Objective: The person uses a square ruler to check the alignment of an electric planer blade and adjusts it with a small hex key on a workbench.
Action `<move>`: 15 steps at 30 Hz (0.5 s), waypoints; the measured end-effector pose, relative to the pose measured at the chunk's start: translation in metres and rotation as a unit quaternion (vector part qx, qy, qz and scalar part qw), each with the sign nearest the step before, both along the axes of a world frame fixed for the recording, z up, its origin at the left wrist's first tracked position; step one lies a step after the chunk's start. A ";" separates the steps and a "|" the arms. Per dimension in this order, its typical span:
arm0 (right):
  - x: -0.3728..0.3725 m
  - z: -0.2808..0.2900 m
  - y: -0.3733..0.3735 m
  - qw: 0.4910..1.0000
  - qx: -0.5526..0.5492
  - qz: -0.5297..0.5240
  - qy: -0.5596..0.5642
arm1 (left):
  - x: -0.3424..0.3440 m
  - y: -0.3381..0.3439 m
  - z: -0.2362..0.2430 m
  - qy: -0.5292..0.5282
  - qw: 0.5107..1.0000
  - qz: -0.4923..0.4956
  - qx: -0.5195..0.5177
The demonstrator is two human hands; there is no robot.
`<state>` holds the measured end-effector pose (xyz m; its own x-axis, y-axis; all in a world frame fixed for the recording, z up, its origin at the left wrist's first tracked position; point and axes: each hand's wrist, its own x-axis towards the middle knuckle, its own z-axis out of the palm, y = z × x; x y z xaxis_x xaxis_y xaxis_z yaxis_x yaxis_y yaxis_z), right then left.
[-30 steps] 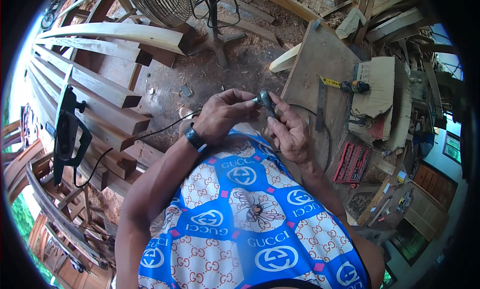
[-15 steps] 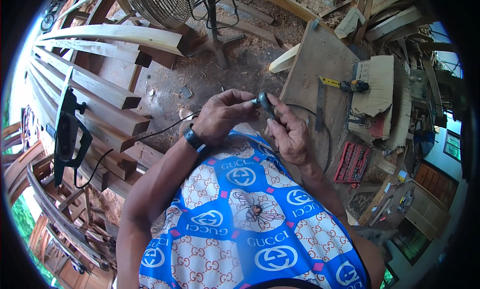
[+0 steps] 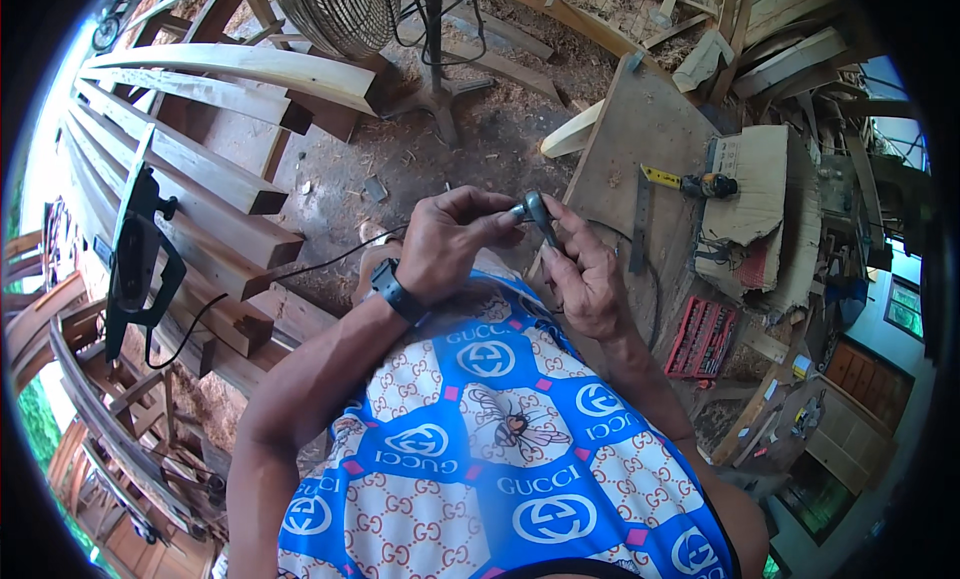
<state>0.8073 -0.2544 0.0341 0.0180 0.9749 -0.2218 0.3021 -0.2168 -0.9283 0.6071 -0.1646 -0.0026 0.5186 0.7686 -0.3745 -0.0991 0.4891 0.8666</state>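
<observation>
In front of my body, my right hand (image 3: pixel 587 284) grips a small ratchet wrench (image 3: pixel 538 215), its round head pointing up and away from me. My left hand (image 3: pixel 448 244) pinches a short metal socket (image 3: pixel 518 211) between thumb and fingers. The socket meets the side of the ratchet head; whether it is fully seated I cannot tell. A dark watch sits on my left wrist. To the right lies a red tool case (image 3: pixel 701 339) with rows of slots, the nearest container to my right hand.
Right of my hands is a wooden board (image 3: pixel 640 129) with a metal square (image 3: pixel 640 219), a yellow-and-black power tool (image 3: pixel 710 185) and a torn cardboard box (image 3: pixel 745 204). On the left, a corded power planer (image 3: pixel 135 269) rests against stacked beams (image 3: pixel 225 184). A stand fan (image 3: pixel 340 14) stands ahead.
Both hands have shifted slightly right and down in view, with the ratchet and socket still together. My left wrist has turned, so the watch face shows more. The view has also shifted a little.
</observation>
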 end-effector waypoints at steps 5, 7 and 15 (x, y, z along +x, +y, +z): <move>-0.003 -0.001 -0.002 0.998 -0.030 -0.027 0.052 | 0.003 -0.006 0.008 0.054 0.995 0.008 0.083; -0.004 -0.002 -0.003 0.995 -0.036 -0.036 0.081 | 0.002 -0.005 0.010 0.062 0.994 0.010 0.086; -0.007 -0.005 -0.004 0.993 -0.050 -0.039 0.098 | 0.002 -0.006 0.011 0.073 0.992 0.019 0.100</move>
